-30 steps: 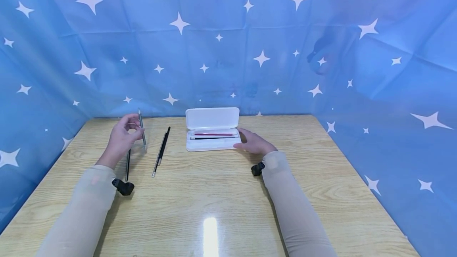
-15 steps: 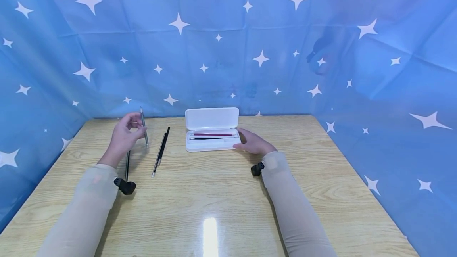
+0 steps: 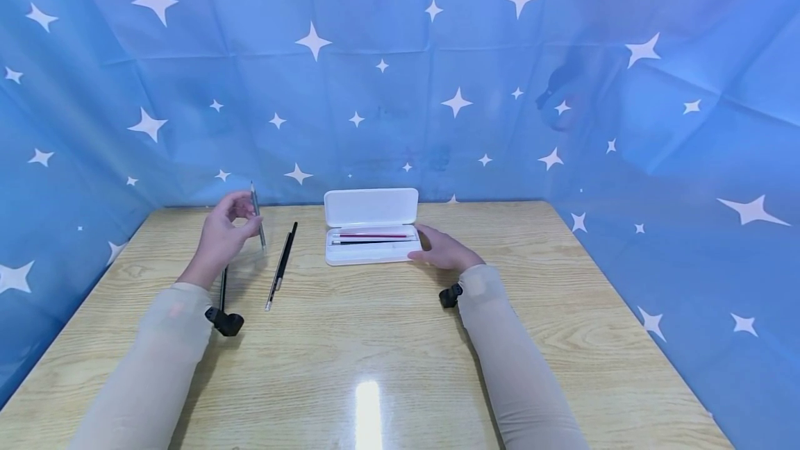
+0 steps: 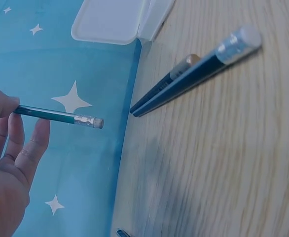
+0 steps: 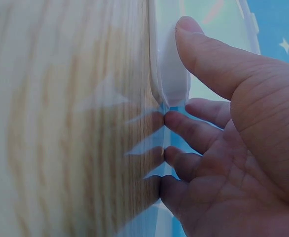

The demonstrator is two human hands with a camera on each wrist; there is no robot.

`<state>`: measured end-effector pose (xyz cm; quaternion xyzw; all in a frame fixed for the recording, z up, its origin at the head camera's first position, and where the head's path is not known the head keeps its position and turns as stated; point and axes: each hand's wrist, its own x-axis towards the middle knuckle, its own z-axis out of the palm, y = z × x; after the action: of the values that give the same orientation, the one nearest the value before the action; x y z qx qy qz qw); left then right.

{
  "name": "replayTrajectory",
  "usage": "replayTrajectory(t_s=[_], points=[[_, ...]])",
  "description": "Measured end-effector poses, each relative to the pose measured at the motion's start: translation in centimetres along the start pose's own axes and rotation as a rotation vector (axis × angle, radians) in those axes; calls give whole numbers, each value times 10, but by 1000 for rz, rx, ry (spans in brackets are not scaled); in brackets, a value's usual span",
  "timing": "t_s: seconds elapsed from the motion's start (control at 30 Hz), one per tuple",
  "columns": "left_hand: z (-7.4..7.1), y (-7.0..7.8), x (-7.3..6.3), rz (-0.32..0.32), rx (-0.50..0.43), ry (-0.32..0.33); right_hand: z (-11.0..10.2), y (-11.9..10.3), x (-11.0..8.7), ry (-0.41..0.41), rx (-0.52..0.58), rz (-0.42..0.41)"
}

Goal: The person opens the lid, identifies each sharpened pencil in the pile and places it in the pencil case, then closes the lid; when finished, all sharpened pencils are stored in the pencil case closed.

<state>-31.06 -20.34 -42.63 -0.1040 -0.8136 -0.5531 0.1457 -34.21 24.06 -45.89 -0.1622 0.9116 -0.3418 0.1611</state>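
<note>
My left hand (image 3: 221, 231) pinches a dark green pencil (image 4: 60, 116) between thumb and fingertips, raised above the far left of the table. Its eraser end points away from the hand in the left wrist view; in the head view the pencil stands nearly upright. At the back middle lies a white pencil case (image 3: 369, 260), its lid (image 3: 371, 207) swung up. Inside are a red pencil (image 3: 375, 235) and a dark pencil (image 3: 359, 243). My right hand (image 3: 445, 248) holds the case's right end, thumb over the rim (image 5: 174, 54) and the other fingertips down at the tabletop.
Two dark pencils (image 3: 284, 259) lie side by side between the left hand and the case. Another dark pencil (image 3: 223, 290) lies partly hidden beside the left wrist. A blue star-patterned curtain (image 3: 400, 89) rises behind the wooden table (image 3: 375, 339).
My left hand has moved a little to the right and up with the green pencil, which has turned slightly. The right hand and the case have stayed in place.
</note>
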Motion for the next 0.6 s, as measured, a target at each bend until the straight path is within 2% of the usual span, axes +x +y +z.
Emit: replayTrajectory(t_s=[0.43, 0.5, 0.6], points=[[10, 9, 5, 6, -16, 3, 1, 2, 2, 8, 23, -41], [12, 20, 2, 10, -14, -4, 1, 3, 2, 10, 30, -52], [17, 22, 3, 21, -28, 0, 1, 3, 2, 11, 29, -47]])
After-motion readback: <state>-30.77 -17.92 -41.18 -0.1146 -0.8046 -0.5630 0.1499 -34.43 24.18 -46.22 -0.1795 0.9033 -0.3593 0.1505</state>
